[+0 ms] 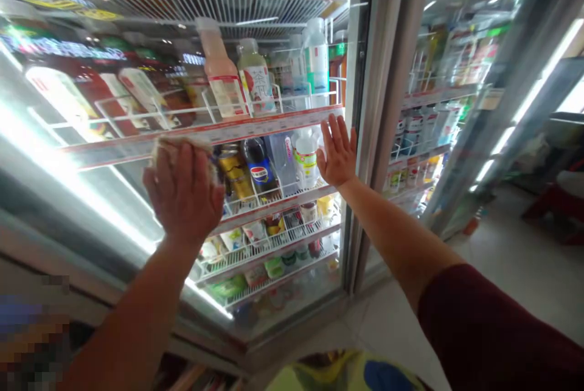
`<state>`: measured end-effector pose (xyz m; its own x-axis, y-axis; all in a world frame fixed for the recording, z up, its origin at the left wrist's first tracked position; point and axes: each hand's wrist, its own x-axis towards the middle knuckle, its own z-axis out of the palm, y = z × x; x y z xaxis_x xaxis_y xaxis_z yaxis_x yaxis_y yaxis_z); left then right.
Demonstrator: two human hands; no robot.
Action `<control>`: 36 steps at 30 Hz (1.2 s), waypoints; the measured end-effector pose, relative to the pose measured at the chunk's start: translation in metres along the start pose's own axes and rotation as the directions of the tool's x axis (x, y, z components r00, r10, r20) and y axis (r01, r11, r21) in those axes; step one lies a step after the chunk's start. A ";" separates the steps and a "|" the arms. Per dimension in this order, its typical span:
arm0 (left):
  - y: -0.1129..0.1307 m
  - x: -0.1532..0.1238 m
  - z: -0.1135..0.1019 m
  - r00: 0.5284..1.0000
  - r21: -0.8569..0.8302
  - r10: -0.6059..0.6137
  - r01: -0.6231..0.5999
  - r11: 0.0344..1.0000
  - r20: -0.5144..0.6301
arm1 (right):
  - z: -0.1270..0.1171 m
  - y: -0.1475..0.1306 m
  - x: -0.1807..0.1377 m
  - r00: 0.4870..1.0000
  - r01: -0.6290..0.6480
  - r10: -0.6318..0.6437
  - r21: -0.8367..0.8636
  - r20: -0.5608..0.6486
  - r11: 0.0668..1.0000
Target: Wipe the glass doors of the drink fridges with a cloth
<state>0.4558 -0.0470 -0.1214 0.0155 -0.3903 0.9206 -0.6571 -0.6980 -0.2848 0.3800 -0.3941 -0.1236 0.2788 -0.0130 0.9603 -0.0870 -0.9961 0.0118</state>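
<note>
My left hand (185, 190) presses a pale, crumpled cloth (160, 148) against the glass door (292, 297) of a drinks cooler. Its fingers lie over the cloth, which shows only around their edges. Farther right, my right hand (338, 152) rests with fingers stretched out on the glass, close to the door's metal frame (381, 105). That palm faces the glass, and no object shows in it. Behind the door are shelved drinks, among them a dark Pepsi bottle (261, 169) and a pink bottle (223, 72).
White wire shelves with a red-edged price strip (219, 132) fill the cooler. A second cooler door (429, 87) with more bottles stands to the right. A bright light strip (91, 196) runs down the left side. Light floor tiles (497, 263) lie at right.
</note>
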 end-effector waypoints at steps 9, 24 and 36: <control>0.071 -0.058 0.033 0.943 -0.204 0.320 -0.297 0.933 0.092 | 0.001 0.005 0.005 1.000 0.002 -0.001 0.038 -0.012 0.999; 0.071 0.004 0.001 0.998 -0.622 -0.068 0.057 0.781 0.006 | 0.004 -0.118 -0.077 0.988 0.006 -0.046 0.266 0.146 0.964; -0.088 -0.008 -0.050 0.995 0.088 -0.005 -0.004 0.996 0.102 | -0.013 -0.053 0.029 0.998 0.059 -0.059 0.146 -0.010 0.987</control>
<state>0.4756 0.0479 -0.0902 0.0953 -0.4463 0.8898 -0.5882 -0.7464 -0.3114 0.3806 -0.3411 -0.0924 0.2741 0.0462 0.9606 0.0705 -0.9971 0.0279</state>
